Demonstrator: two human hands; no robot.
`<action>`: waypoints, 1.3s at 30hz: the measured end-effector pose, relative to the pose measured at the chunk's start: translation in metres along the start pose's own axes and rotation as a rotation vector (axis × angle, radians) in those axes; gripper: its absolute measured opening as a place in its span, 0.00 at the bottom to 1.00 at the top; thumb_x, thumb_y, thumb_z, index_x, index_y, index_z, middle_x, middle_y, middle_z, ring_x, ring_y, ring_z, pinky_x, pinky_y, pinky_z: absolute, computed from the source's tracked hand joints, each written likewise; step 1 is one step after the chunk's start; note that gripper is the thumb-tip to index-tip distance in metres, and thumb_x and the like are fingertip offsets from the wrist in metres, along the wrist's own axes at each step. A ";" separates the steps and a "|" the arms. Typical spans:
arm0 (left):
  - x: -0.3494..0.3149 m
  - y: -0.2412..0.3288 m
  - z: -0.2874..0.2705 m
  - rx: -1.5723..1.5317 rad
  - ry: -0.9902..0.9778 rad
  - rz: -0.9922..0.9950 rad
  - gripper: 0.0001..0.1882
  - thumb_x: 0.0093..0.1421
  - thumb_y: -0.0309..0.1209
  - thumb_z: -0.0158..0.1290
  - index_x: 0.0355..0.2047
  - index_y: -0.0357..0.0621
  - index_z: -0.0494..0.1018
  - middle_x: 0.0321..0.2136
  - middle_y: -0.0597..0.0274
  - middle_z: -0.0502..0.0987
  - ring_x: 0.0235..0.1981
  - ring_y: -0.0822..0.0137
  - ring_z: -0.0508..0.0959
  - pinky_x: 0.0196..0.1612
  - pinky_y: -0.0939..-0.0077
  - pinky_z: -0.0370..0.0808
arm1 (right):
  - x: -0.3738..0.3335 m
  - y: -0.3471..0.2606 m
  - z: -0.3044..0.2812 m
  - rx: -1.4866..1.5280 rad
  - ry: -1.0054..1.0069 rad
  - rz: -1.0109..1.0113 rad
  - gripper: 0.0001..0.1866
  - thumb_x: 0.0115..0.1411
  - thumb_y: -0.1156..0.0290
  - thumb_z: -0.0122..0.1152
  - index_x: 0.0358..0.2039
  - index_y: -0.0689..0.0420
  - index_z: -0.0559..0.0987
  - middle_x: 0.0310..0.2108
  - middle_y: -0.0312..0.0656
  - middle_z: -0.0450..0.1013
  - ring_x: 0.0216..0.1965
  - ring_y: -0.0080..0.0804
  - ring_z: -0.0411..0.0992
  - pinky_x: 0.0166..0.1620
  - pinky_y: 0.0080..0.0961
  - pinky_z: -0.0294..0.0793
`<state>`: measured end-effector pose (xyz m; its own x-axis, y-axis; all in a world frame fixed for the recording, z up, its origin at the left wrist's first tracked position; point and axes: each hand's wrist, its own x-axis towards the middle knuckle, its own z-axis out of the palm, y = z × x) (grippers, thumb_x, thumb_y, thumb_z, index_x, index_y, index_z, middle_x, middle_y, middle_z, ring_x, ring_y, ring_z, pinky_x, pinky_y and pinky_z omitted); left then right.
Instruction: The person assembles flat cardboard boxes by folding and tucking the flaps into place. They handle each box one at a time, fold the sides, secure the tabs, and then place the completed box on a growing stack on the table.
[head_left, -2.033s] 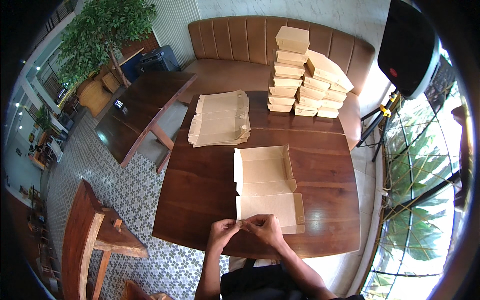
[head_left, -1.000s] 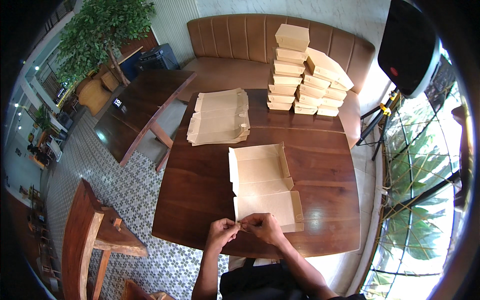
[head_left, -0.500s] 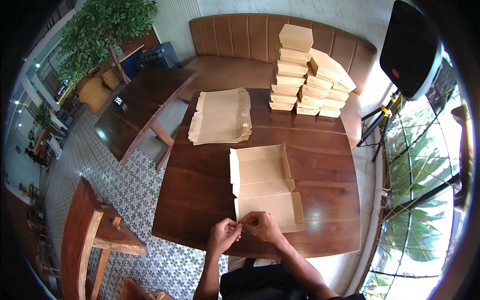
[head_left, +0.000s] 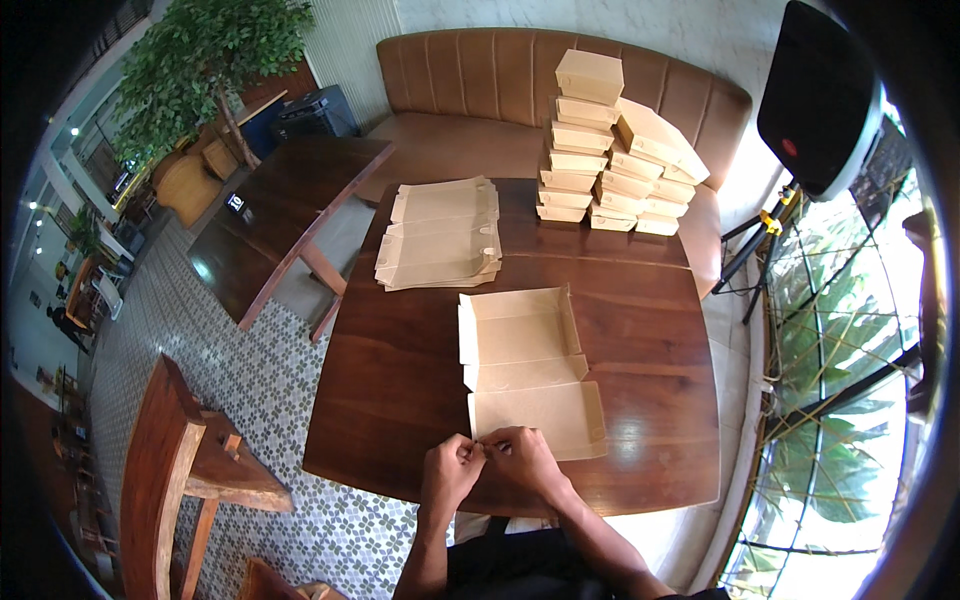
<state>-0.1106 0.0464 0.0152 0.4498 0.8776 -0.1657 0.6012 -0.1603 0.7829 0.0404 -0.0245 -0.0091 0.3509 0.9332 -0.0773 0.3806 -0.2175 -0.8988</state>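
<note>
A brown cardboard box lies opened out on the wooden table before me, its far half with raised side walls and its near half with a folded-up right edge. At its near left corner, my left hand is closed, thumb and fingers pinching the cardboard edge. Right beside it, my right hand pinches the same corner, its fingers bent over the near edge. The two hands nearly touch, and they hide the corner flap itself.
Beyond the box, a pile of flat cardboard blanks lies on the table. Folded boxes stand stacked at the far right, before a brown bench. A black speaker on a stand is at the right, a wooden chair at the left.
My left hand has turned and curled its fingers tighter at the box corner. My right hand has shifted slightly, still at that corner.
</note>
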 end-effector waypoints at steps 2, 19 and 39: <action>0.000 0.000 -0.001 0.005 -0.001 0.007 0.12 0.62 0.33 0.64 0.34 0.32 0.81 0.26 0.47 0.85 0.29 0.61 0.87 0.33 0.67 0.81 | 0.001 0.000 -0.002 0.041 -0.034 -0.005 0.10 0.61 0.71 0.71 0.41 0.60 0.89 0.37 0.53 0.85 0.40 0.43 0.86 0.47 0.34 0.85; -0.004 0.013 0.000 0.094 0.052 0.076 0.11 0.61 0.32 0.62 0.30 0.34 0.81 0.25 0.42 0.82 0.30 0.41 0.84 0.32 0.57 0.80 | 0.003 0.000 0.005 -0.067 0.016 -0.050 0.08 0.61 0.74 0.65 0.37 0.62 0.87 0.36 0.57 0.83 0.41 0.57 0.82 0.46 0.45 0.82; -0.004 0.053 -0.001 0.250 0.230 0.333 0.13 0.64 0.36 0.66 0.35 0.37 0.79 0.29 0.55 0.80 0.26 0.58 0.79 0.32 0.61 0.76 | -0.078 0.013 -0.117 -0.075 0.633 0.086 0.07 0.62 0.73 0.71 0.39 0.61 0.86 0.35 0.50 0.83 0.32 0.43 0.82 0.39 0.36 0.83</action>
<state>-0.0810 0.0353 0.0583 0.5041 0.8327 0.2290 0.6020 -0.5289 0.5982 0.1181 -0.1338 0.0356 0.8110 0.5675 0.1423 0.3792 -0.3246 -0.8665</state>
